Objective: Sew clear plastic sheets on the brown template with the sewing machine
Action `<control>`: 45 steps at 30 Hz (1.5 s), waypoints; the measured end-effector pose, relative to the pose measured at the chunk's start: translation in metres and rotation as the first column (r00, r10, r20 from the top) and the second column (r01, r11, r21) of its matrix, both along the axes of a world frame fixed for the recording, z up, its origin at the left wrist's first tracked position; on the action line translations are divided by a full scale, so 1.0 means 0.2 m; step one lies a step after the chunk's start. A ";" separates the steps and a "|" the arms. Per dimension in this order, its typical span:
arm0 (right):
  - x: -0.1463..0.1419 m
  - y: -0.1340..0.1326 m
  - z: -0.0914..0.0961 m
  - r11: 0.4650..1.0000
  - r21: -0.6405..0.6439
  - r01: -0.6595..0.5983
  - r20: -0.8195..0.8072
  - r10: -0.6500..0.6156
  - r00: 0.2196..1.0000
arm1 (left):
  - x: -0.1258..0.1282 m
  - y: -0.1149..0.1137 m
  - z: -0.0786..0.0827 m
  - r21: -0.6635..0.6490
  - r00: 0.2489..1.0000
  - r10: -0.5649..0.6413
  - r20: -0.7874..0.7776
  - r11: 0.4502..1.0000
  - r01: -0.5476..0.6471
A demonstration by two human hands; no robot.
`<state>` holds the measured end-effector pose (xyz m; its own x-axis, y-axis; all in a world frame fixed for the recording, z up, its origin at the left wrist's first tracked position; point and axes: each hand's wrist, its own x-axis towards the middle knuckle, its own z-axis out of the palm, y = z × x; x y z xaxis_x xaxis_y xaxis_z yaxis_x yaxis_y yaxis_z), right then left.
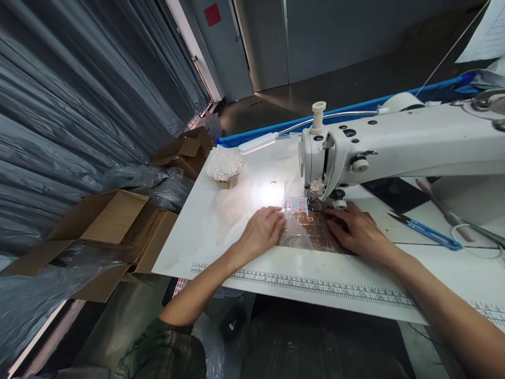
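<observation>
2 hands, both flat w/ fingers spread: left hand (263, 229) & right hand (357, 229) press 1 glossy clear plastic sheet (305, 231) between them on white tabletop (205, 231); 1 sewing machine (394, 145) just beyond; 1 blue snips (428, 231) right of right hand.

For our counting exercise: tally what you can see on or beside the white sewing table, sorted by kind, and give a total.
Hands flat on the clear plastic piece: 2, left hand and right hand
Sewing machine: 1
Blue thread snips: 1
White fluffy bundle: 1
Open cardboard boxes beside the table: 2, near and far
Total: 7
</observation>
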<state>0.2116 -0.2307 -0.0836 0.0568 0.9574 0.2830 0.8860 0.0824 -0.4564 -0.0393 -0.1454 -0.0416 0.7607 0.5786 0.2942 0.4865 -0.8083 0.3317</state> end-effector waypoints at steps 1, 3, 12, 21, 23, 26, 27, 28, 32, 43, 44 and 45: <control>0.00 0.00 0.00 1.000 -0.001 -0.001 -0.004 0.001 1.000 | -0.02 0.03 0.01 0.007 0.996 0.079 -0.033 0.997 -0.079; 0.00 0.00 0.00 1.000 -0.008 -0.004 -0.013 0.004 1.000 | -0.06 0.06 0.00 -0.004 0.983 0.168 -0.072 0.986 -0.169; 0.00 -0.01 0.14 0.992 -0.112 -0.055 -0.275 0.022 0.961 | -0.07 0.03 0.02 -0.139 0.978 0.204 0.049 0.971 -0.195; -0.19 -0.09 0.28 0.749 -0.330 -0.574 -0.721 0.193 0.665 | 0.07 -0.18 0.19 -0.804 0.916 0.127 0.379 0.535 0.259; -0.20 -0.08 0.25 0.750 -0.294 -0.593 -0.809 0.135 0.572 | 0.05 -0.13 0.23 -0.771 0.899 0.190 0.395 0.600 0.212; -0.17 -0.04 0.20 0.764 -0.317 -0.562 -0.843 0.046 0.537 | 0.03 0.01 0.27 -0.749 0.900 0.239 0.366 0.649 0.132; -0.15 -0.01 0.19 0.777 -0.343 -0.528 -0.810 0.040 0.585 | 0.03 0.05 0.27 -0.728 0.904 0.248 0.347 0.679 0.093; -0.13 0.01 0.17 0.808 -0.370 -0.459 -0.742 0.040 0.669 | 0.03 0.10 0.26 -0.692 0.910 0.256 0.327 0.720 0.046; -0.11 0.09 0.15 0.937 -0.343 -0.071 -0.337 -0.052 0.940 | 0.09 0.24 0.16 -0.332 0.966 0.190 0.173 0.935 -0.124; -0.13 0.08 0.12 0.966 -0.256 0.017 -0.310 -0.099 0.946 | 0.27 0.53 -0.03 0.049 0.985 -0.056 -0.164 0.997 0.065; -0.12 0.08 0.12 0.967 -0.254 0.025 -0.305 -0.105 0.947 | 0.30 0.55 -0.04 0.044 0.986 -0.081 -0.143 0.995 0.088; -0.12 0.08 0.12 0.967 -0.253 0.032 -0.304 -0.110 0.946 | 0.33 0.57 -0.05 0.033 0.988 -0.105 -0.115 0.993 0.109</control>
